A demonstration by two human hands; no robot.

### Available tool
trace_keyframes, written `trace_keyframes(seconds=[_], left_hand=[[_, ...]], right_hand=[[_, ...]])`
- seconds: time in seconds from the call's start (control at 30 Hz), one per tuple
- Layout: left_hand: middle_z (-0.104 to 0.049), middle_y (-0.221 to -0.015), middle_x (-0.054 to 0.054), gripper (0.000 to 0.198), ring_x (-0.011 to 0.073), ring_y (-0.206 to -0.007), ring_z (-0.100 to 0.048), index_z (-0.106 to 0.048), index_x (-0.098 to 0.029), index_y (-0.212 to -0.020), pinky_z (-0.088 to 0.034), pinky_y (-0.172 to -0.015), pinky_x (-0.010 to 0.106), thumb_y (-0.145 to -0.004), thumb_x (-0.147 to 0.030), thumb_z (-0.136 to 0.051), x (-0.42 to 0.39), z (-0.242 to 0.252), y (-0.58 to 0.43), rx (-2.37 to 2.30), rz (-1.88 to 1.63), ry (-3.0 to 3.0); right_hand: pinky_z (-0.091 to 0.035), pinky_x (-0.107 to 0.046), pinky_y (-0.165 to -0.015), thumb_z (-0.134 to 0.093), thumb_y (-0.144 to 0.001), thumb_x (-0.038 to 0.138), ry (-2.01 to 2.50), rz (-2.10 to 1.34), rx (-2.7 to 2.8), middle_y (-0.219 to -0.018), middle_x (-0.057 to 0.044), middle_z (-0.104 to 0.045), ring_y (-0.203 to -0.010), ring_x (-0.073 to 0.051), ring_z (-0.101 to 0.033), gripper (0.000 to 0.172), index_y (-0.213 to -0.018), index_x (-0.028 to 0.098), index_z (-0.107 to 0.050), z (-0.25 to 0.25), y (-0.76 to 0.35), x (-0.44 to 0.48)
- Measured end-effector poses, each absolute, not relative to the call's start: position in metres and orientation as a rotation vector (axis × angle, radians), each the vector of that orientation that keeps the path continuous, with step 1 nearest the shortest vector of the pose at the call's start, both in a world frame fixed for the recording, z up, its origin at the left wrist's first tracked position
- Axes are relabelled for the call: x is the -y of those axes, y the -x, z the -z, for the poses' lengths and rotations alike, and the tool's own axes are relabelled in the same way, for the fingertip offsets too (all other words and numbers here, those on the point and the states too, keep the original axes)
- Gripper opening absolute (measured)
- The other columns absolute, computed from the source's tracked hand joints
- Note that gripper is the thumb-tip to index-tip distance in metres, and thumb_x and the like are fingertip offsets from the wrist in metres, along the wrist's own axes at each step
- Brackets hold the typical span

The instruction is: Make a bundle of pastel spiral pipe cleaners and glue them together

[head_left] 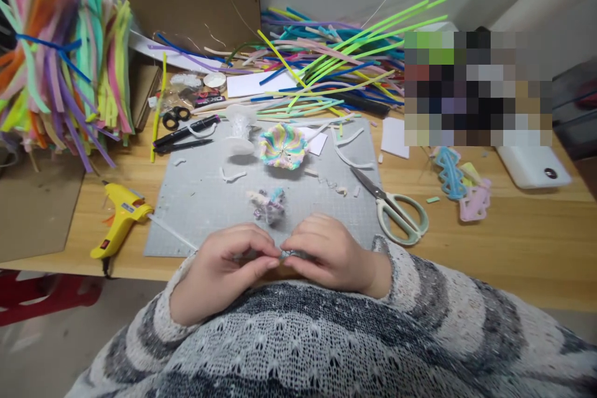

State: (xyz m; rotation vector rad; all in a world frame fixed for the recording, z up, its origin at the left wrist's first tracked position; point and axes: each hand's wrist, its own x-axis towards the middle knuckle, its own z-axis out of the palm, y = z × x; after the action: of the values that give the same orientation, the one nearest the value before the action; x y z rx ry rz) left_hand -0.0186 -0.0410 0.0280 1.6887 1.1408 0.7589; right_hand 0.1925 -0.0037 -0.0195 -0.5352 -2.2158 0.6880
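Observation:
At the front edge of the grey cutting mat (205,199), my left hand (233,267) and my right hand (326,252) meet fingertip to fingertip. Both are closed in a pinch around something small, bluish-grey and mostly hidden by the fingers. Just beyond them lies a small craft piece (268,205) of purple, cream and blue fuzzy stems. Farther back on the mat is a ruffled pastel pipe-cleaner flower (282,148) with thin wires at its centre. A spool of clear thread (240,130) stands to its left.
Left of the mat lies a yellow glue gun (120,217); scissors (401,214) rest over its right edge. Pipe cleaners (345,56) are heaped at the back, with bundled ones (60,56) at left. Pens (186,134), plastic hair clips (450,171) and a white device (534,165) lie around.

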Motion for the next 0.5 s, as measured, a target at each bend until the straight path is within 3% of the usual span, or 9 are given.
trace_keyframes(seconds=[0.3,0.5], left_hand=[[-0.072,-0.078,0.002,0.004,0.0151,-0.073,-0.066,-0.068,-0.025,-0.081,-0.053,-0.067,0.032,-0.082,-0.022,-0.067,0.035,-0.02,0.011,-1.166,-0.783,-1.654],[-0.068,-0.079,0.001,0.016,0.0126,-0.071,-0.061,-0.069,-0.023,-0.099,-0.05,-0.065,0.026,-0.083,-0.023,-0.067,0.041,-0.015,0.016,-1.315,-1.035,-1.439]], right_hand=[[-0.044,-0.029,-0.062,-0.054,-0.093,0.027,0.532,-0.793,2.191,-0.073,-0.002,-0.068,-0.067,-0.013,-0.059,0.014,-0.09,0.018,-0.065,0.023,-0.193,0.0],[-0.043,-0.029,-0.062,-0.056,-0.093,0.026,0.595,-0.628,2.194,-0.07,-0.003,-0.068,-0.066,-0.014,-0.058,0.014,-0.088,0.017,-0.066,0.015,-0.194,-0.006]])
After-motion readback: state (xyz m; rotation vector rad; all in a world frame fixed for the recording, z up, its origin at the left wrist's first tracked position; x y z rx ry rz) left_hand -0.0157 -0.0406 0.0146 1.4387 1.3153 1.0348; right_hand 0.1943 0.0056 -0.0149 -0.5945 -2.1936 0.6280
